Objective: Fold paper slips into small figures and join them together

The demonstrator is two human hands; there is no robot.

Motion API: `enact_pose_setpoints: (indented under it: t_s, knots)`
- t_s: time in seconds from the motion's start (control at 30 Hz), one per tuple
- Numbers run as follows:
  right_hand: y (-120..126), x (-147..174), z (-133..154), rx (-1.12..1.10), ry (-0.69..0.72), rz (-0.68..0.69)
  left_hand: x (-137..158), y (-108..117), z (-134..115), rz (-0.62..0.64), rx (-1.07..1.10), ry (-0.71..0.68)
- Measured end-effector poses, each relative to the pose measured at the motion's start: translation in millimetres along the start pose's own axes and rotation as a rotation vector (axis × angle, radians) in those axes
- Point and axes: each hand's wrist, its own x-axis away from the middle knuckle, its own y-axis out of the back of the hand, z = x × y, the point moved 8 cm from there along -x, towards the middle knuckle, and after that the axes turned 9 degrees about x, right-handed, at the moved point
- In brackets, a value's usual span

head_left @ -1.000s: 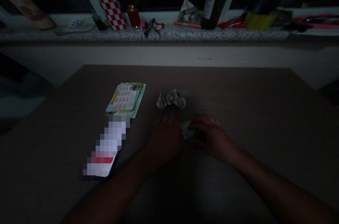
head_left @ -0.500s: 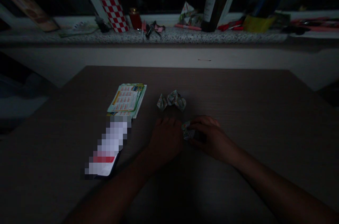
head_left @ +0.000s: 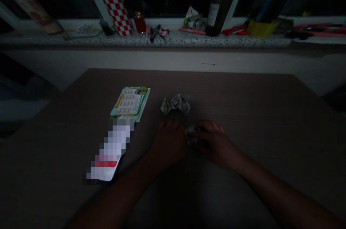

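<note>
A small piece of folded printed paper [head_left: 191, 136] is between my two hands, low over the wooden table [head_left: 243, 99]. My left hand [head_left: 171, 140] is closed, its thumb side against the paper's left edge; the fingertips are hidden from view. From the other side my right hand [head_left: 216, 140] grips the paper, thumb below and curled fingers above, covering part of it. Just beyond my hands stand several pointed folded paper shapes [head_left: 178, 102] of similar print, one [head_left: 165, 106] a little apart at the left.
A stack of printed calendar sheets [head_left: 128, 102] lies to the left, with a lit phone [head_left: 113, 153] below it, its screen pixelated. On the granite sill [head_left: 173, 39] behind stand a red-checked white bottle [head_left: 117, 10], a red jar [head_left: 139, 23], a dark bottle [head_left: 216, 14] and a yellow container [head_left: 261, 29].
The right fingers have shifted slightly over the folded paper, covering more of it. My left hand stays nearly still. The whole view has tipped up slightly.
</note>
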Motion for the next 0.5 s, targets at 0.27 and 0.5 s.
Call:
enact_pose_setpoints:
  t_s: [0.27,0.5]
  knots:
    - [-1.5,-1.1,-0.2,0.015,-0.025,0.021,2.3,1.5,2.1,0.011,0.051,0.030]
    - [-1.0,0.2,0.8,0.001,0.002,0.025,2.3,2.3,1.9,-0.011,0.054,0.032]
